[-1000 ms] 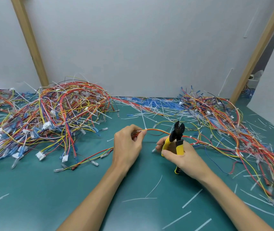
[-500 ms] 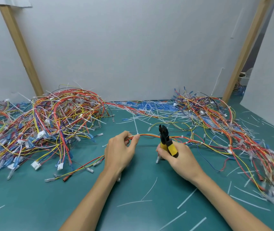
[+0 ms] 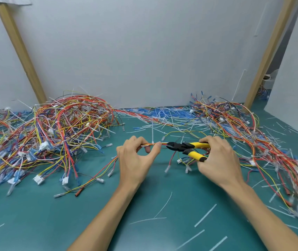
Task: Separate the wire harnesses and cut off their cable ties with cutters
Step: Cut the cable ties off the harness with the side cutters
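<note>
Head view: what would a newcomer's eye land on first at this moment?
The yellow-handled cutters at the centre, gripped by the right hand, with their jaws at a thin harness that the left hand pinches. Behind them, tangled wires form a left heap and a right heap. Cut white ties are strewn over the green mat.

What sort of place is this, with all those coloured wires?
Probably a workshop bench for wiring rework: a teal mat walled by white boards, heaps of multicoloured wire harnesses, cut white cable-tie scraps, and yellow-handled black cutters in the right hand while the left hand pinches one orange-and-yellow harness.
</note>
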{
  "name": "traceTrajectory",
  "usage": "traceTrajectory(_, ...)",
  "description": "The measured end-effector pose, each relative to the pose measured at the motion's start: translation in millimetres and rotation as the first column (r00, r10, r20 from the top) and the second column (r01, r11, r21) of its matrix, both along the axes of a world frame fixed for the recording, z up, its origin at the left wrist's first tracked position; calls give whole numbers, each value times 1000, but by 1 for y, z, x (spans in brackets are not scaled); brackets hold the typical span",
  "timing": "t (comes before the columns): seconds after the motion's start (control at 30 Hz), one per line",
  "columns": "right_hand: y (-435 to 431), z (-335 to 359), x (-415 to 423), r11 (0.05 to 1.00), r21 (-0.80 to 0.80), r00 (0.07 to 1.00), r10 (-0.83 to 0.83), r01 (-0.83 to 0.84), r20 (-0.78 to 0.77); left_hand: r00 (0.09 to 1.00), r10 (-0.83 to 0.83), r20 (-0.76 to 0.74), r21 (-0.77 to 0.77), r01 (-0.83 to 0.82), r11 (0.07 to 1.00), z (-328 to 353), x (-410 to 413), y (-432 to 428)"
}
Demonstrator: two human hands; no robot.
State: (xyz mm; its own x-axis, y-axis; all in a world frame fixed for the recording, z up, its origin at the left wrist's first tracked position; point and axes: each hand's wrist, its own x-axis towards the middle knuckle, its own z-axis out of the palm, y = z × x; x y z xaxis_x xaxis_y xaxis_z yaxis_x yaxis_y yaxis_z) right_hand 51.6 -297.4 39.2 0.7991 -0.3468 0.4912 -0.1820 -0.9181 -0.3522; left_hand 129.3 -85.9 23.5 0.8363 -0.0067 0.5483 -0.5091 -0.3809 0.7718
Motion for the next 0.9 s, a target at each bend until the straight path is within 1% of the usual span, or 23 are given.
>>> traceTrajectory(0.07,0,0,1,999,31,999,-17,16,29,1000,12,-10,37,-12,999,1,-2,-1)
traceTrajectory(0.17,3,1,1,999,35,998,-26,24,59,999,-34,-31,30,34,999,3,-3,0)
traceTrajectory(0.4,8,-1,0,998,-53,1000,-20,18,-22,994,-108,-5,70,108,992,2,-8,-6)
traceTrajectory(0.73,9,2,-2,999,-40,999,22,-23,-37,989,-148,-5,75,148,986,-3,-7,-8)
traceTrajectory(0.83,12,3,-3,997,-65,999,30,-32,-21,988,-155,-11,81,155,985,-3,-7,-8)
traceTrajectory(0.9,14,2,-3,995,-95,999,32,-34,-31,984,-179,7,119,177,977,-3,-7,-8)
